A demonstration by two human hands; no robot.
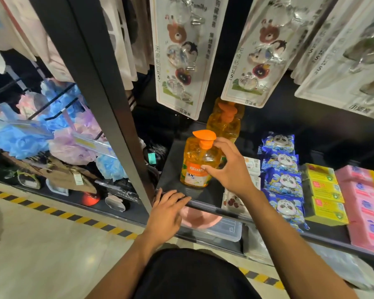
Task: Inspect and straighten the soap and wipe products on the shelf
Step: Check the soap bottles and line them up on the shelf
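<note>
An orange pump bottle of liquid soap (pixel 195 167) stands upright near the left end of the black shelf (pixel 173 169). My right hand (pixel 229 169) curls round its right side, thumb on the label and fingers by the pump neck. My left hand (pixel 168 210) rests flat on the shelf's front edge, fingers straight. A second orange soap bottle (pixel 226 121) stands behind the first. To the right lie blue panda wipe packs (pixel 283 178) in a row, then yellow soap boxes (pixel 324 195) and pink soap boxes (pixel 363 203).
Hook packs on white cards (pixel 181 57) hang above the shelf, low over the rear bottle. A black upright post (pixel 108 93) borders the shelf on the left, with bath puffs (pixel 69 143) beyond. A clear plastic box (pixel 222 229) sits on the lower shelf.
</note>
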